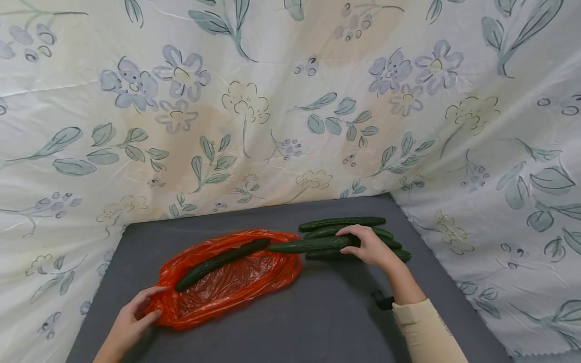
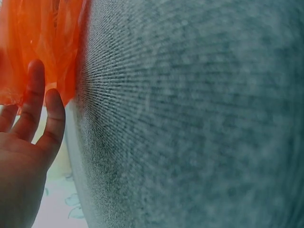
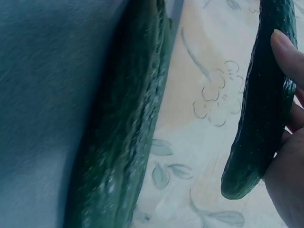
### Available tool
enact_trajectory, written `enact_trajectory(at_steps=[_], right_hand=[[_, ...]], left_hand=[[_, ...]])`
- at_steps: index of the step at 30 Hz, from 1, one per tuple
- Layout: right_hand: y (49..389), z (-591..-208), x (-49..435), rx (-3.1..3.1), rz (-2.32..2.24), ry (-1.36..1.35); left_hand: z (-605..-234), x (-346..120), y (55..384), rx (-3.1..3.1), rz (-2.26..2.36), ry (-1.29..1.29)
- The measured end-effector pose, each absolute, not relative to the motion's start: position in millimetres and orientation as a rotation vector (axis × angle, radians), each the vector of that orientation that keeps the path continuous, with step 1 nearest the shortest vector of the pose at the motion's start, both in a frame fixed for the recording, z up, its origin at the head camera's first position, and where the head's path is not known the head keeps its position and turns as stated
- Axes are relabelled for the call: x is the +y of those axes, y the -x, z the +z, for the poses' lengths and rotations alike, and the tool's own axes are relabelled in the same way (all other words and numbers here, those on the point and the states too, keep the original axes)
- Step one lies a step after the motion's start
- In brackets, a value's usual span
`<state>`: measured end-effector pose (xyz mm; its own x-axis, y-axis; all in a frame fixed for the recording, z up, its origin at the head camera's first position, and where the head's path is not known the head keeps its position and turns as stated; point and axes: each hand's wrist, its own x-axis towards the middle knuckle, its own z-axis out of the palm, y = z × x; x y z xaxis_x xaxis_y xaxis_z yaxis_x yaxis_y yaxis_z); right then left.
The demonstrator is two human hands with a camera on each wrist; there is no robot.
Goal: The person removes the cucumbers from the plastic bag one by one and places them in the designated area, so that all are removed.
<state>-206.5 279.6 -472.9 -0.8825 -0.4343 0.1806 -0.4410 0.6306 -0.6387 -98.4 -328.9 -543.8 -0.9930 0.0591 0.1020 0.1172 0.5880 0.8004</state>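
Note:
My right hand [image 1: 369, 247] grips a dark green cucumber [image 1: 313, 245] between thumb and fingers. Its far tip reaches over the right rim of an orange plastic bag [image 1: 236, 300]. In the right wrist view, my thumb lies along this held cucumber [image 3: 259, 123]. The bag lies spread with its mouth upward, and another cucumber [image 1: 218, 263] rests lengthwise in it. At the bag's left end, my left hand [image 1: 131, 317] touches the plastic with thumb and fingers apart. The left wrist view has fairly straight fingers [image 2: 33, 99] against the orange plastic; the thumb is out of frame.
Several cucumbers [image 1: 342, 222] lie in a group at the back right, under and beside my right hand. The dark grey table [image 1: 290, 327] ends at a floral cloth [image 1: 272, 126] behind and at both sides. A small black item [image 1: 383, 300] shows beside the right wrist.

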Motion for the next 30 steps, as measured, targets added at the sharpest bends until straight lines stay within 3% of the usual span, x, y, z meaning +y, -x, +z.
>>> enact_trajectory(at_steps=[30], right_hand=[[166.0,-515.9,353.8,-2.989,1.047,-0.417]], left_hand=[[-544.6,-333.8,98.3,-2.665,-1.393,0.26]])
